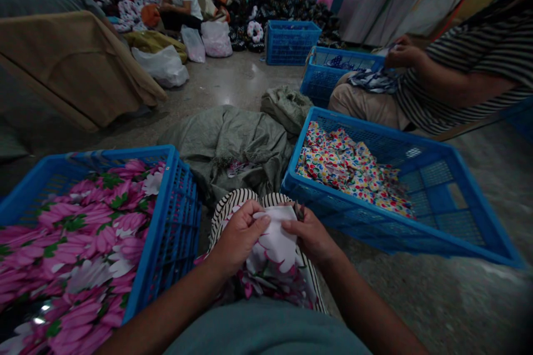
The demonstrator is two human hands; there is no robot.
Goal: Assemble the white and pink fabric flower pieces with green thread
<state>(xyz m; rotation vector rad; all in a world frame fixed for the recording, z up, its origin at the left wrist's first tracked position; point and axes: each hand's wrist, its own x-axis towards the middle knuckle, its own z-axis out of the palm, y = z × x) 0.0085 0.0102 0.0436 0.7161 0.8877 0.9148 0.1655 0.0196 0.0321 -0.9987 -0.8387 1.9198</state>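
Observation:
My left hand pinches the left edge of a white fabric piece with a scalloped, petal-like outline and some pink at its lower edge. My right hand is closed on the right side of the same piece, thumb on top. A small dark tool, perhaps thread snips, sticks up from the fingers of that hand; its full shape is hidden. Below, more pink and white fabric pieces lie in my lap, over black-and-white striped cloth.
On the left stands a blue crate of pink petal-shaped fabric pieces. Another blue crate, right, holds colourful printed fabric. A grey-green sack lies ahead. A co-worker in stripes sits at right, another person further back.

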